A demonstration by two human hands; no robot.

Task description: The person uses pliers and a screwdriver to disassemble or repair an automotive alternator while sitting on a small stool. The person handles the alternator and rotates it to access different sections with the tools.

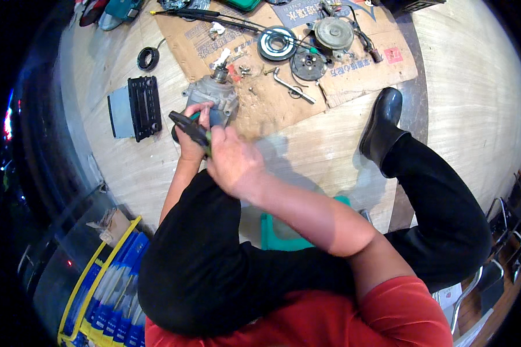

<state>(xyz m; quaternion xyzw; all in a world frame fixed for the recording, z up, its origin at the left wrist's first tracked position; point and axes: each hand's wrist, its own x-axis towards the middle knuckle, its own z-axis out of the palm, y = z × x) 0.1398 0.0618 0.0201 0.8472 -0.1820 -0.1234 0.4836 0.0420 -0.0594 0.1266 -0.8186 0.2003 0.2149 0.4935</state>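
Observation:
My right hand is closed around a pair of pliers with dark jaws and a bit of green at the grip. The jaws point up and left, across my left hand. My left fingers are curled beside a grey metal compressor, whose shaft end points away from me. A dark part with a teal edge shows between the left fingers; the pliers cover much of it, so its kind is unclear. The compressor rests at the near left edge of flattened cardboard.
On the cardboard lie a grooved pulley, a round clutch plate, a round metal part with wiring, and an L-shaped wrench. A car radio unit and a black ring lie left. A green stool is beneath me.

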